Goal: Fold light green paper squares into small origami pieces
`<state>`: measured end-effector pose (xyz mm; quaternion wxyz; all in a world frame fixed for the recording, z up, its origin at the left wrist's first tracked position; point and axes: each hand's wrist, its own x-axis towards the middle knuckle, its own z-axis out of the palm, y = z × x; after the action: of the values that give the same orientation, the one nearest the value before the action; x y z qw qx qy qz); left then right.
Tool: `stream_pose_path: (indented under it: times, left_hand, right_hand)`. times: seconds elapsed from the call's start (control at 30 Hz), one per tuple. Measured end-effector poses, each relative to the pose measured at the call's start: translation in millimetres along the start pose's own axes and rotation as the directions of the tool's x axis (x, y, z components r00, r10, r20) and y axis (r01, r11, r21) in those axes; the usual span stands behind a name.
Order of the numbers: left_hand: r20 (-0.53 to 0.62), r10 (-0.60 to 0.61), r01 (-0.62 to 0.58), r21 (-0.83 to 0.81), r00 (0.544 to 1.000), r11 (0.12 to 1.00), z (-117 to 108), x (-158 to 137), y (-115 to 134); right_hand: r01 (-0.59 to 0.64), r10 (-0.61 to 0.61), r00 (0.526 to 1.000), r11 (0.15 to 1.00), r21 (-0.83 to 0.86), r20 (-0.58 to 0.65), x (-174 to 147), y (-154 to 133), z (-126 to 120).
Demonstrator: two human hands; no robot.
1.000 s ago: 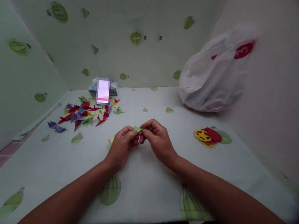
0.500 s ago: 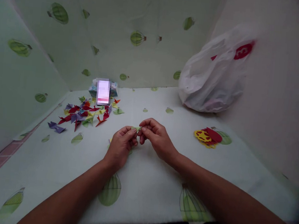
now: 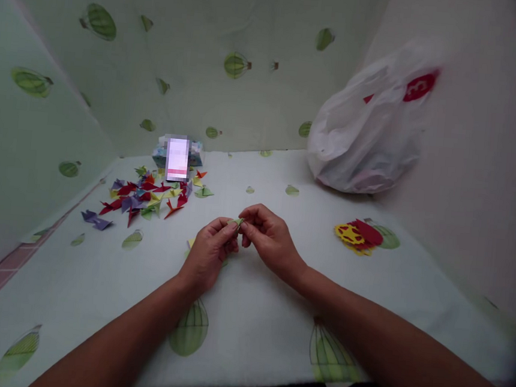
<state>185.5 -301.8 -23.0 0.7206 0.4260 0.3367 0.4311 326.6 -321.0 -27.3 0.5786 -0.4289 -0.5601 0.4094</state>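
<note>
Between my fingertips is a small folded piece of green paper [image 3: 237, 221], mostly hidden by the fingers. My left hand [image 3: 210, 246] pinches it from the left, thumb on top. From the right, my right hand [image 3: 270, 237] grips its other end between thumb and forefinger. Both hands are just above the table, almost touching each other. A bit of yellow paper [image 3: 190, 245] peeks out from behind my left hand. Farther left lies a pile of folded paper cranes [image 3: 149, 196] in red, purple, yellow, green and orange.
A lit phone [image 3: 178, 159] leans against a tissue box [image 3: 158, 152] behind the pile. At the back right stands a full white plastic bag [image 3: 366, 137]. Red and yellow paper cut-outs [image 3: 358, 235] lie to the right on the balloon-patterned tablecloth [image 3: 249, 337].
The right thumb and fingers have closed in slightly on the green paper, and less of it shows. Otherwise both hands keep the same place.
</note>
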Motion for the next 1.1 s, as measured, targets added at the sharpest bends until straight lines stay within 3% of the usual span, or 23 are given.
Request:
stream_pose_path:
  times: [0.2,0.43,0.8,1.1]
  left_hand:
    - [-0.044,-0.013,0.012,-0.021,0.999,1.000,0.3,-0.4,1.5]
    - [-0.015,-0.017,0.017,-0.041,1.000,0.999,-1.8,1.8,0.0]
    - [0.014,-0.132,0.132,-0.193,0.991,0.972,-1.3,2.9,0.6]
    - [0.049,-0.031,0.033,-0.031,0.998,0.999,-5.6,4.0,-1.0]
  right_hand:
    - [0.074,-0.076,0.997,0.991,-0.108,-0.014,-1.3,0.1,-0.8]
    - [0.153,-0.161,0.987,0.948,-0.278,-0.004,-2.1,-2.8,-3.5]
    - [0.066,-0.069,0.997,0.987,-0.145,-0.016,-0.1,-2.7,-3.6]
    - [-0.012,0.011,1.000,0.998,-0.062,-0.020,2.5,-4.9,-4.2]
